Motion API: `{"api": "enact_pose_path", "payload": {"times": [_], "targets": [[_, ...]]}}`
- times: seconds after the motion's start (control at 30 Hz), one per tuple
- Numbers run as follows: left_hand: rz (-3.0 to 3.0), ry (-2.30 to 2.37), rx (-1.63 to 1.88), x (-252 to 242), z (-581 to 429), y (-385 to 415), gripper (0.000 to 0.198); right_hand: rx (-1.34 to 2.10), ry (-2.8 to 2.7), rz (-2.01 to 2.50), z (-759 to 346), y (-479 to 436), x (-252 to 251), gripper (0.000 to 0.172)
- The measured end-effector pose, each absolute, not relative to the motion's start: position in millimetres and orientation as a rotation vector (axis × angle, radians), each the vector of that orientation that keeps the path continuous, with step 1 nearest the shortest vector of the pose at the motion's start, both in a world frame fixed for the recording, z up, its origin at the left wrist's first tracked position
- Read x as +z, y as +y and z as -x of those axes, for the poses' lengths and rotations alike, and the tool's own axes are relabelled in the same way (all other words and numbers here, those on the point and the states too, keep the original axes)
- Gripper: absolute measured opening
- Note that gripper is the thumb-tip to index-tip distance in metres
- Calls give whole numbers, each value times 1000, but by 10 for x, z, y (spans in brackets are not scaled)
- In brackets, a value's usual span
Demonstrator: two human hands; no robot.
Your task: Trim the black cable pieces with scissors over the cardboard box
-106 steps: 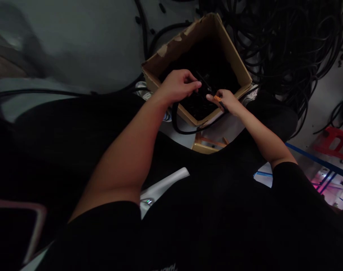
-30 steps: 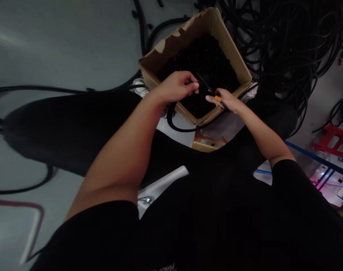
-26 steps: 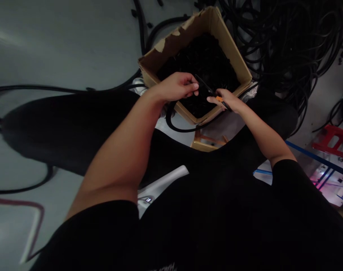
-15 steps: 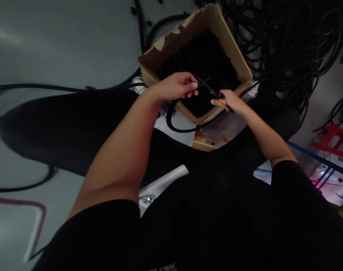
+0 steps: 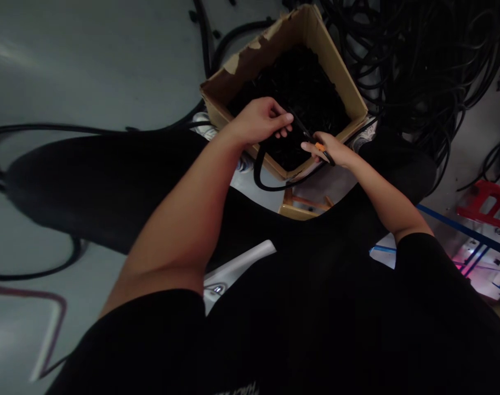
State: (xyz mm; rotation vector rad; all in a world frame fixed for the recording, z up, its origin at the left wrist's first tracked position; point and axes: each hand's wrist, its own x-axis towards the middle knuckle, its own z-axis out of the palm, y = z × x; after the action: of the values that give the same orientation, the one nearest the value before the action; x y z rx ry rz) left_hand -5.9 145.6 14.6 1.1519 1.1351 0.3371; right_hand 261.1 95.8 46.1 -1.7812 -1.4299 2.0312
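Over the cardboard box (image 5: 344, 74), my left hand (image 5: 264, 118) pinches a black rubber strip (image 5: 258, 173). The strip curves down from the hand in a loop in front of the box and runs off to the right. My right hand (image 5: 334, 148) grips a pair of scissors (image 5: 320, 147) with orange and black handles. Their dark blades point up and left, close to the fingertips of my left hand. Whether the blades touch the strip is too dark to tell. Below both hands, many small black pieces (image 5: 303, 77) fill much of the box.
A big tangle of black strips (image 5: 414, 71) lies right of the box. More strip (image 5: 69, 129) runs along the floor at left. Between my legs is a small wooden stool (image 5: 297, 213). A red plastic stool (image 5: 486, 203) and blue floor tape (image 5: 464, 227) are at right.
My left hand has shifted slightly right and up, and the strip's loop has moved right with it. My right hand and the scissors have moved slightly left, nearer the left hand.
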Motion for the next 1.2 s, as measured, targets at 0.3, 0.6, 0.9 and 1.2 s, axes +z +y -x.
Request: {"api": "enact_pose_path", "payload": {"times": [0.3,0.6,0.9,1.2], "targets": [[-1013,1216,360,345,28,1420,30,1922,-1307,1917,-2564,1032,522,69],[-1139,1156,261,317,-18,1380,24,1903,-1284,1913,-2548,1070,551,64],[-1415,1206,87,469,90,1467,12,1763,-1562,2022,-2691,1103,355,76],[-1587,1048,-49,314,151,1495,29,1809,-1750,1996,-2736,1138,445,60]]}}
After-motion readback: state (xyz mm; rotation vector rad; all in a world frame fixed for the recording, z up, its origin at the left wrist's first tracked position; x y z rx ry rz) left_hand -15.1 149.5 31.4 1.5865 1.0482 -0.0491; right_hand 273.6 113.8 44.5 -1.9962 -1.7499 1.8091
